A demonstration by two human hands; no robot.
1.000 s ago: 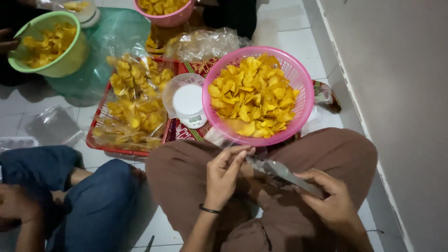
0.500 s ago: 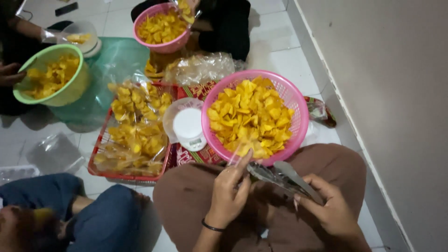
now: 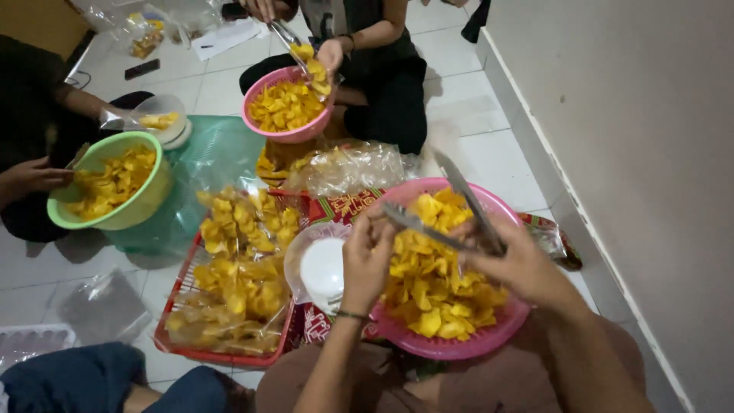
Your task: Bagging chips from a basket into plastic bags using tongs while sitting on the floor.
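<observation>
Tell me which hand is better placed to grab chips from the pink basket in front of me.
Right hand: it already holds the open metal tongs over the chips in the pink basket. The left hand only touches one tong arm.

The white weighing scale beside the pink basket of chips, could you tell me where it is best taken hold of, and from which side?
Probably by the rim of the white weighing scale, from its left and near edge. Its round, flat top offers no handle, so fingers would have to pinch the edge. The left hand hovers over its right side, the pink basket crowds that flank, and the red tray of bagged chips lies left.
</observation>
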